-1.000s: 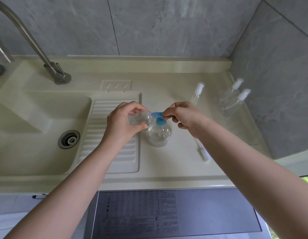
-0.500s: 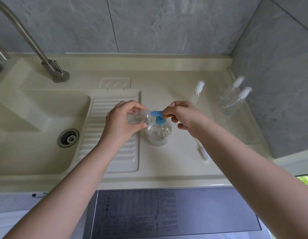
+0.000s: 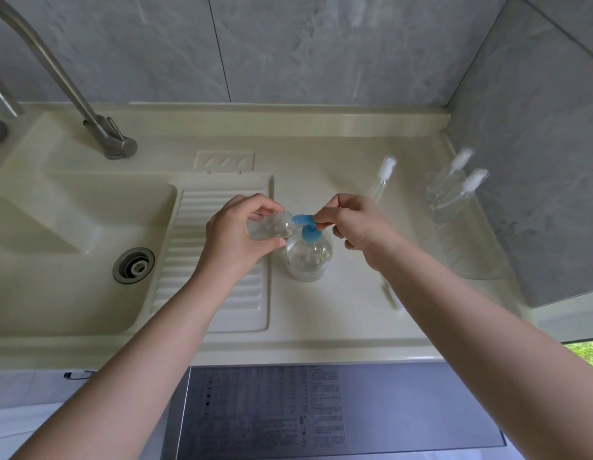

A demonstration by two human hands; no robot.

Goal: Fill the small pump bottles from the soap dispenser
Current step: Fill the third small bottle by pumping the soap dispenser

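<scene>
Near the middle of the surface, the left hand is gripping the light, slippery small pump bottle mid-body while right-hand fingers are pinching the soap dispenser spout.

1. The grey panel below the counter edge carries a block of small printed text in rows and columns; the print is too small and blurred to read.
2. No other text, label, brand or number shows.
</scene>
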